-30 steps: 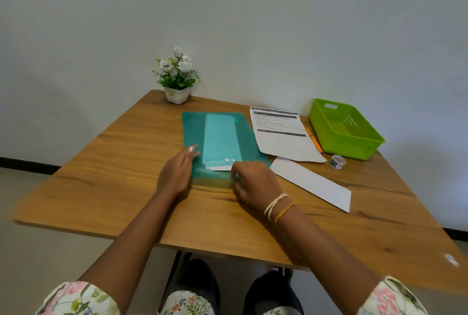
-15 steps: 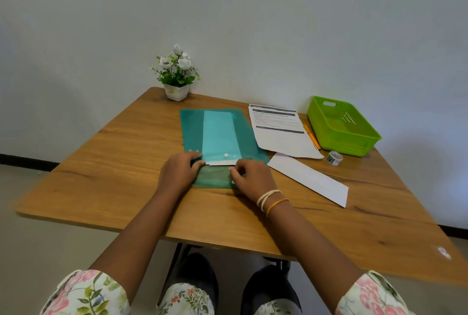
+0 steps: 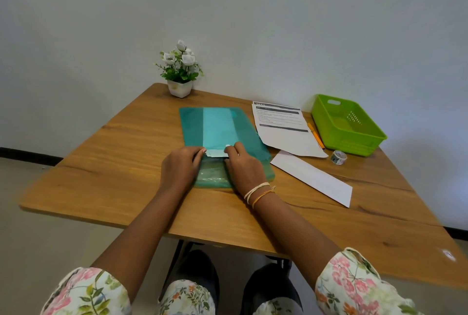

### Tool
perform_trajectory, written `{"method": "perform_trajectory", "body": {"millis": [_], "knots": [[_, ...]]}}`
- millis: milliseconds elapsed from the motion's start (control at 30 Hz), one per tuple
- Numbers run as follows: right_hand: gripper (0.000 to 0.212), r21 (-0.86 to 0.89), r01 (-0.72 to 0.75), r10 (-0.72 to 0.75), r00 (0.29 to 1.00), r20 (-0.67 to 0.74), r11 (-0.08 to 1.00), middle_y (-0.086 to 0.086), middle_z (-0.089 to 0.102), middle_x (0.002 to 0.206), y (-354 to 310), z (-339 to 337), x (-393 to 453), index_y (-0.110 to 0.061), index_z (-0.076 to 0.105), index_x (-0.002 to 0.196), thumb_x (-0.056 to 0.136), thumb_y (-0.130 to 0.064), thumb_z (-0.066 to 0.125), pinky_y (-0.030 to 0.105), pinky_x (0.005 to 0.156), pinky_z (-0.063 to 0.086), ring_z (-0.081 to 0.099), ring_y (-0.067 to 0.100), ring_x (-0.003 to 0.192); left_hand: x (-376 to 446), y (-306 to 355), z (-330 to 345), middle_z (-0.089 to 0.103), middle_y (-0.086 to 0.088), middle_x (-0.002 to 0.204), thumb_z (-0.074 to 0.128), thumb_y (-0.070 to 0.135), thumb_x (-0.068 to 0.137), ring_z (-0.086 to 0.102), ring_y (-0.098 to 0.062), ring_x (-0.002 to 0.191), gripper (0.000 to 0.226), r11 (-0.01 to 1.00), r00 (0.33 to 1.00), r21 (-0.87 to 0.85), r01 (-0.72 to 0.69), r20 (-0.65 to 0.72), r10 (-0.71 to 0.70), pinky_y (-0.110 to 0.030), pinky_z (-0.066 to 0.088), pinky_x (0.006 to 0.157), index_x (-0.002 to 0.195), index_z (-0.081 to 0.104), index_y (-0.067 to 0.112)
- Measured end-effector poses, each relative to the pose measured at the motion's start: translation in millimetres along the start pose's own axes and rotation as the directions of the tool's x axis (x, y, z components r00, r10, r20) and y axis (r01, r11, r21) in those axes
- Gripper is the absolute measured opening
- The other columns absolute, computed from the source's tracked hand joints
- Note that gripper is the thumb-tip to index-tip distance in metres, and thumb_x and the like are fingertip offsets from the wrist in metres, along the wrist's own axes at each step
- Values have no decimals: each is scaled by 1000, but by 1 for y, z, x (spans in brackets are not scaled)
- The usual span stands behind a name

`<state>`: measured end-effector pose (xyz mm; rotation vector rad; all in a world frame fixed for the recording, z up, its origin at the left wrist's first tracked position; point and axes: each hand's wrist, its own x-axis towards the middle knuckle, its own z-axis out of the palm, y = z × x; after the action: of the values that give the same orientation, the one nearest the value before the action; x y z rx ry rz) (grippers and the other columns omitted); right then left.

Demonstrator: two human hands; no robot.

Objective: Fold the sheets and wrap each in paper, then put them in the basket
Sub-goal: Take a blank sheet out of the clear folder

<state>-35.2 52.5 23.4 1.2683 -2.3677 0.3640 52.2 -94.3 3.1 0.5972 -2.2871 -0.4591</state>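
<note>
Both hands have crept forward, rolling the teal paper over the folded sheet; left hand and right hand press curled grips on the fold, wrapping barely begun.

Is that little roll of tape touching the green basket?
Apart. In the head view, the roll of tape sits on the table just in front of the green basket, with a strip of bare wood showing between them.

I take this for a plain room in a home or small office: a wood-grain table stands against a bare white wall. At its far edge I see a small white pot of artificial white flowers, and to the right a printed paper form beside an orange pencil.
</note>
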Motion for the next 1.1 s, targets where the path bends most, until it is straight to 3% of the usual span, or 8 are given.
{"method": "perform_trajectory", "body": {"millis": [267, 433, 567, 667, 833, 1100], "knots": [[28, -72, -33, 43, 989, 143, 997, 13, 56, 104, 3, 8, 8, -6, 49, 126, 101, -10, 35, 39, 61, 47, 63, 35, 80, -2, 3, -5, 73, -7, 83, 60, 28, 95, 65, -29, 70, 18, 998, 998, 42, -50, -36, 52, -30, 44, 54, 96, 75, 19], [19, -49, -33, 38, 995, 92, 998, 12, 59, 95, 5, 6, 4, -6, 61, 101, 97, -9, 43, 36, 55, 44, 62, 34, 73, -3, 6, -5, 73, -6, 82, 62, 26, 94, 65, -28, 69, 15, 995, 996, 76, -71, -43, 74, -29, 42, 53, 92, 75, 19], [12, 111, -163, 164, 987, 0, 980, 8, 62, 86, 9, 3, -3, -10, 65, 86, 90, -19, 58, 33, 56, 47, 60, 28, 71, -3, 6, -3, 72, -5, 82, 60, 25, 94, 64, -27, 70, 16, 994, 997, 79, -71, -16, 72, -31, 45, 53, 91, 74, 17], [14, 142, -201, 201, 979, 16, 969, 4, 58, 86, 16, -1, -3, -15, 67, 82, 83, -29, 69, 30, 57, 42, 57, 22, 75, -3, 5, -2, 72, -5, 83, 60, 26, 94, 64, -27, 72, 16, 994, 998, 89, -65, -14, 67, -31, 45, 54, 91, 74, 18], [20, 354, -61, 53, 998, 32, 933, 1, 55, 92, 25, -16, 0, -16, 71, 77, 73, -34, 80, 30, 68, 45, 52, 17, 85, -1, 2, 1, 72, -4, 91, 57, 30, 95, 65, -26, 80, 19, 994, 999, 107, -28, 40, 24, -34, 50, 60, 98, 73, 20], [16, 572, -174, 155, 984, 82, 802, -3, 68, 81, 29, -34, 2, -15, 66, 76, 75, -25, 78, 34, 69, 55, 63, 14, 82, 1, 0, 2, 72, -2, 90, 57, 33, 95, 64, -23, 80, 19, 992, 998, 123, -19, 56, 12, -32, 46, 62, 98, 73, 23]]}}
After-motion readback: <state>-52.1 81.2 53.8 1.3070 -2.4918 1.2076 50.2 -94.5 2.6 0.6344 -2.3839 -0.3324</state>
